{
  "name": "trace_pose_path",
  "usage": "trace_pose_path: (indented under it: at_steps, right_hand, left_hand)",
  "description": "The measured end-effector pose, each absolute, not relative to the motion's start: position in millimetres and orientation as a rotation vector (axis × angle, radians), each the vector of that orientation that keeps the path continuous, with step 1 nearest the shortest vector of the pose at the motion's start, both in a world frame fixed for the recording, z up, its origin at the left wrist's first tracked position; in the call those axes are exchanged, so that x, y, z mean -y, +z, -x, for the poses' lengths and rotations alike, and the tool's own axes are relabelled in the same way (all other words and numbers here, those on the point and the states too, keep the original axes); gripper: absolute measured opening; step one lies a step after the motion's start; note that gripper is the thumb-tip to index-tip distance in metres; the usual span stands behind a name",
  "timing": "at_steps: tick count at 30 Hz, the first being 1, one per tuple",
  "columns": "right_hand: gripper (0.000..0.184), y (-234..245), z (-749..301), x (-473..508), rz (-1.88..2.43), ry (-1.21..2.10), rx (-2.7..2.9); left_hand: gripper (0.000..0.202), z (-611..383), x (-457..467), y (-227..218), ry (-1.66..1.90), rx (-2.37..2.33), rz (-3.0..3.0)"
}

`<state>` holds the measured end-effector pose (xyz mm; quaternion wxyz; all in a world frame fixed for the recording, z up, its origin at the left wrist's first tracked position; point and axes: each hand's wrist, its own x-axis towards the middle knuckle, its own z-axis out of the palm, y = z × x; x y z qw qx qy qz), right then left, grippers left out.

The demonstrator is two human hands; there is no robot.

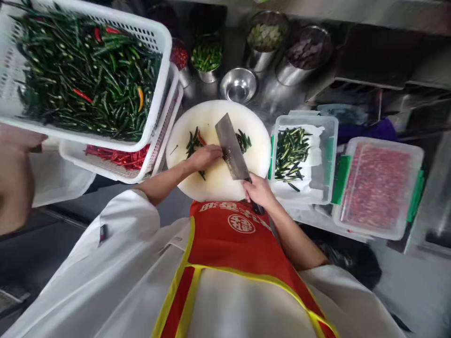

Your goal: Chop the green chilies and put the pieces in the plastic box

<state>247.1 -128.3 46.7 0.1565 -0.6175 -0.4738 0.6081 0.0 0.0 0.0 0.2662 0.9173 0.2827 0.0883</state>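
Observation:
My right hand (260,191) grips the dark handle of a cleaver (232,149), whose broad blade lies tilted over the round white cutting board (190,115). Small bits cling to the blade. Close to the blade's left side is my left hand (206,157), its fingers curled and pressed together; what they hold is hidden. Whole green chili peppers (192,143) and a red chili (201,137) lie on the board beyond that hand. Cut green chili pieces (244,141) sit on the board just right of the blade.
A white basket of green chilies (165,61) rests over one with red chilies (121,157) at left. Right are a tub of cut chilies (329,162) and a lidded tub (378,185). A metal bowl (238,86) and several containers stand behind. Another person's arm (14,178) is far left.

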Motion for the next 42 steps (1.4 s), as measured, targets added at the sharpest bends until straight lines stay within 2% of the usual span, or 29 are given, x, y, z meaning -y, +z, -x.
trace_pose_path:
  at_steps: [3, 6, 12, 19, 24, 28, 38, 42]
  right_hand:
    - [0.018, 58.7, -262.9, 143.3, 1.796, 1.794, 1.333]
    - [0.020, 64.1, -275.8, 157.8, 1.799, 1.876, 1.380]
    - [0.020, 61.2, -280.3, 167.1, 1.856, 1.936, 1.285]
    - [0.021, 64.8, -277.9, 158.3, 1.942, 1.802, 1.347]
    - [0.018, 70.5, -279.8, 156.0, 1.986, 1.718, 1.597]
    - [0.024, 84.5, -284.5, 151.9, 1.971, 1.654, 1.875]
    - [0.026, 109.5, -311.0, 150.0, 1.922, 1.972, 1.783]
    - [0.022, 90.4, -285.7, 139.5, 1.961, 1.767, 1.935]
  left_hand:
    - [0.031, 28.0, -27.0, 4.4, 0.261, -1.117, -2.455]
    - [0.027, 48.1, -47.8, 6.1, 0.146, -1.225, -2.465]
    - [0.026, 33.5, -56.6, 3.8, 0.162, -1.241, -2.446]
    - [0.031, -10.8, 1.5, 1.2, 0.138, -1.080, -2.513]
    - [0.037, -12.0, 37.5, -6.5, 0.242, -1.042, -2.488]
    - [0.036, -8.8, 38.9, -12.8, 0.354, -1.018, -2.449]
    - [0.032, -7.2, 34.8, -22.3, 0.407, -0.940, -2.470]
    - [0.033, -4.9, 33.4, -23.6, 0.417, -0.978, -2.489]
